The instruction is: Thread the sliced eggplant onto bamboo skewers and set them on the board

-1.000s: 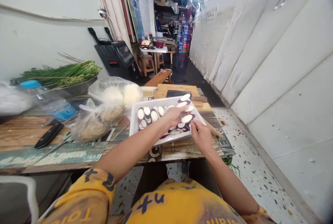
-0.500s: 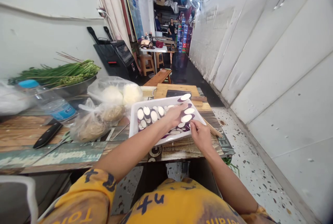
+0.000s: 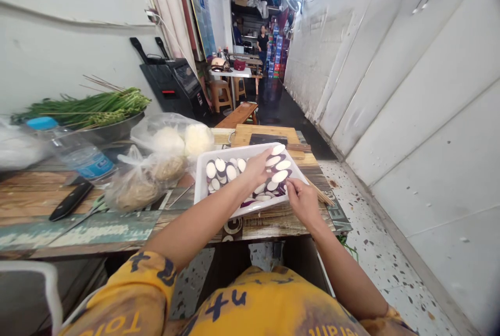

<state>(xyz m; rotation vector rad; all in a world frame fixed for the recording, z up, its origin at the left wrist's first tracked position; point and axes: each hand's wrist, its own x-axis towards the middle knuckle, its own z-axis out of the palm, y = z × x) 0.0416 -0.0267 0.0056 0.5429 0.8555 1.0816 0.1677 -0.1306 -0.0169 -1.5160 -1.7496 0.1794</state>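
Observation:
A white tray (image 3: 203,177) on the wooden table holds several oval eggplant slices (image 3: 221,165), white with purple skin. My left hand (image 3: 255,168) reaches over the tray and touches a row of slices (image 3: 278,163) threaded on a thin skewer, fingers curled on them. My right hand (image 3: 300,199) sits at the tray's near right corner, pinched on the skewer's end. Loose bamboo skewers (image 3: 321,195) lie on the table just right of the tray.
Plastic bags of noodles and white dough (image 3: 164,161) lie left of the tray, beside a black-handled knife (image 3: 70,200), a water bottle (image 3: 74,153) and a metal bowl of green chives (image 3: 97,112). A cutting board (image 3: 265,135) lies behind the tray. A person (image 3: 262,44) stands far down the corridor.
The threaded slices have been pushed closer together along the skewer. My left hand shifted slightly toward the far end of the row; my right hand stays at the skewer's end.

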